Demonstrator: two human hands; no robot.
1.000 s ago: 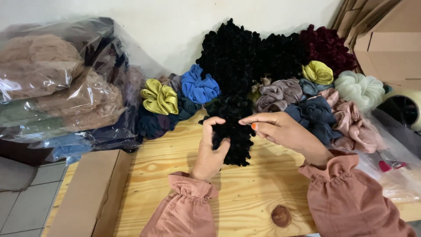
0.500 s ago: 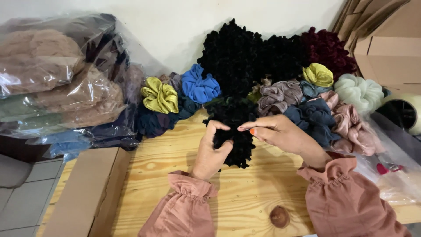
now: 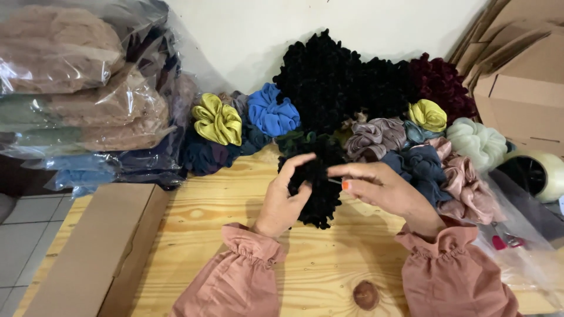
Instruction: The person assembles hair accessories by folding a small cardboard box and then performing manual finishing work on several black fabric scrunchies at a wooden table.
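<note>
At bench (image 3: 194, 217) centre, my left hand (image 3: 285, 196) and right hand (image 3: 382, 191) both pinched one black scrunchie (image 3: 317, 188); unsorted scrunchie pile (image 3: 376, 105) remained at twelve o'clock, untouched

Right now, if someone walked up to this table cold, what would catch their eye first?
Most likely the two hands at centre, the left hand and right hand, both on a black scrunchie over the wooden table. Behind them a big heap of black scrunchies rises against the wall, with a yellow scrunchie and a blue scrunchie standing out to its left.
</note>
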